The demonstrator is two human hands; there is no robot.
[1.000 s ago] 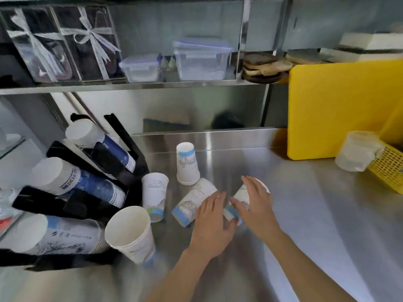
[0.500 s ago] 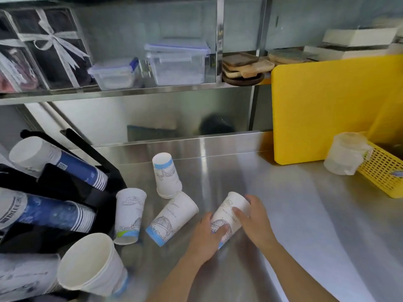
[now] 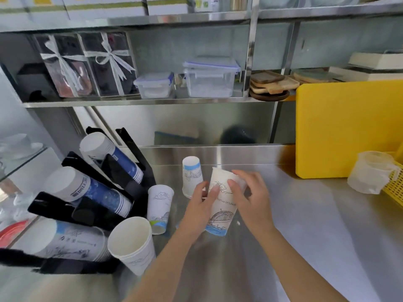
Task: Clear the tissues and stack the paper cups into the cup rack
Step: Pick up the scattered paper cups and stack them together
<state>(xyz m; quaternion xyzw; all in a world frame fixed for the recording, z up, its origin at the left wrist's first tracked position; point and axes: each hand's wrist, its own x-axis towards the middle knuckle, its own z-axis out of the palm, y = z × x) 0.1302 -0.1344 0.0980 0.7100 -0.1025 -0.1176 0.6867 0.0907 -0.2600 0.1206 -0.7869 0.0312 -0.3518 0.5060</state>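
My left hand (image 3: 199, 209) and my right hand (image 3: 250, 200) both grip a white paper cup (image 3: 220, 212) printed with a bridge, held bottom up at the middle of the steel counter (image 3: 305, 236). Behind it an upside-down cup (image 3: 192, 178) stands on the counter. Another inverted cup (image 3: 160, 211) stands to the left, beside the black cup rack (image 3: 87, 211). The rack holds three lying stacks of cups (image 3: 96, 188). A short stack with its mouth toward me (image 3: 134, 243) leans at the rack's front. No tissues are visible.
A yellow cutting board (image 3: 349, 127) leans against the back at right, with a clear measuring jug (image 3: 370, 172) and a yellow basket (image 3: 395, 188) in front of it. The shelf above holds gift boxes (image 3: 87, 64), clear lidded containers (image 3: 210, 78) and wooden trays (image 3: 270, 86).
Both hands lifted the lying cup off the counter and turned it bottom up. The second lying cup is no longer seen apart. The view tilted upward.
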